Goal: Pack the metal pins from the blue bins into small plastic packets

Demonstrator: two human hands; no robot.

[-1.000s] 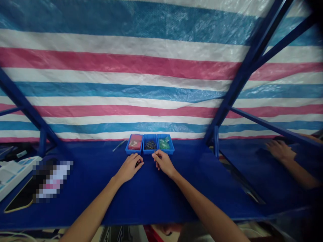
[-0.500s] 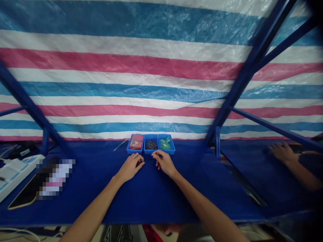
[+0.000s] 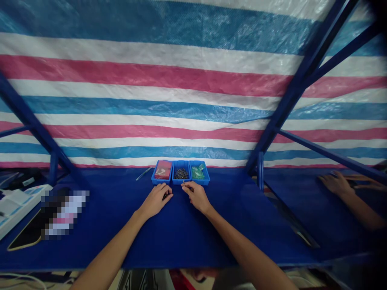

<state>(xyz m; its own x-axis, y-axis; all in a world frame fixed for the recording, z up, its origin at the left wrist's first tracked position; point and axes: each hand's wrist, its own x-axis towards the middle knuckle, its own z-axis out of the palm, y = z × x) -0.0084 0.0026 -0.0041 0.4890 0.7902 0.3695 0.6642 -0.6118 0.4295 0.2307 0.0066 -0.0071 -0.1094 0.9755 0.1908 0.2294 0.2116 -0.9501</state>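
Small metal piece is pointing upward between the thumb and forefinger of the right hand; these fingertips are pinching it; exact type too small to tell. Left hand: fingers are curling inward, low over the blue table; a dark patch is showing between thumb and forefinger, and whether they are gripping anything cannot be told. Middle bin is sitting just beyond the right fingertips, holding a heap of dark metal pieces. Left bin, with red contents, is standing just beyond the left fingers. Right bin, with green contents, is adjoining the middle one, beyond the right knuckles. Pen-like item is lying beyond and left of the left fingers.
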